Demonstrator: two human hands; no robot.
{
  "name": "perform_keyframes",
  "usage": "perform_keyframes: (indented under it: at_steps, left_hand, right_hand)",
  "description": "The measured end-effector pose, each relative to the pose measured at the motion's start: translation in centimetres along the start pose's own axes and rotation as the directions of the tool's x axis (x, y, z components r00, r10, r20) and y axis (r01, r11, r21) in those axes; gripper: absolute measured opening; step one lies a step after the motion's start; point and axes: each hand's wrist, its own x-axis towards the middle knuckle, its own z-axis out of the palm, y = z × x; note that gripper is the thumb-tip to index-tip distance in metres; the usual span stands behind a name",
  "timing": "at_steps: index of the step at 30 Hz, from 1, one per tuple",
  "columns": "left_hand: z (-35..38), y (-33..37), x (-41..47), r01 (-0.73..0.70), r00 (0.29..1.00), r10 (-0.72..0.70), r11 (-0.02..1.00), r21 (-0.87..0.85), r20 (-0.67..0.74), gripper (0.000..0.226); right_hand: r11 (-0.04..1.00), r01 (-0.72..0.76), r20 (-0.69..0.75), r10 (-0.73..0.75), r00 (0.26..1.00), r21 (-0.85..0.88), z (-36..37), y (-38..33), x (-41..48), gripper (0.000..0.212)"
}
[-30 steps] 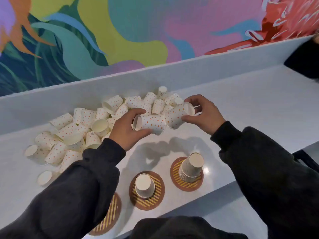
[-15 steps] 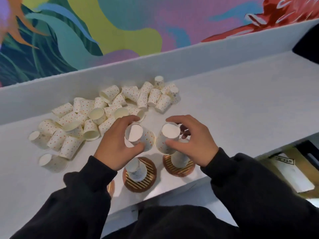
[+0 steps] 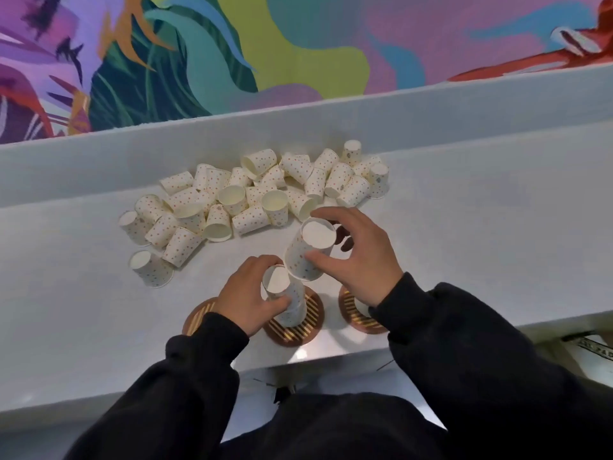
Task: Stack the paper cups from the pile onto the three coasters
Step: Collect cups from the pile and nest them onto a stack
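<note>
Head: R hand (image 3: 362, 264) w/ cup (image 3: 306, 257)

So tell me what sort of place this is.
Probably a café or event space: a bright painted mural covers the wall, a long white counter runs below it, and loose paper cups lie piled near striped coasters.

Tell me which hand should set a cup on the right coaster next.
Right: the right hand grips an inverted paper cup near the right coaster; the left hand grips the middle stack.
</note>
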Motion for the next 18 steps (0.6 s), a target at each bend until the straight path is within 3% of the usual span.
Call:
perform_keyframes:
  at_steps: [6, 18]
  left_hand:
    - [2.9, -1.9, 0.3, 0.073, 0.997, -0.073, 0.997, -0.030, 0.031, 0.067]
    - [6.3, -5.4, -0.1, 0.241, 0.969, -0.223, 0.947, -0.214, 0.104, 0.070]
  right_hand:
    - [0.998, 0.044, 0.043, -0.042, 0.998, -0.036, 2.3, 0.5, 0.5, 0.058]
    - [0.980, -0.093, 0.276, 0.139, 0.951, -0.173, 8.0, 5.0, -0.2, 0.060]
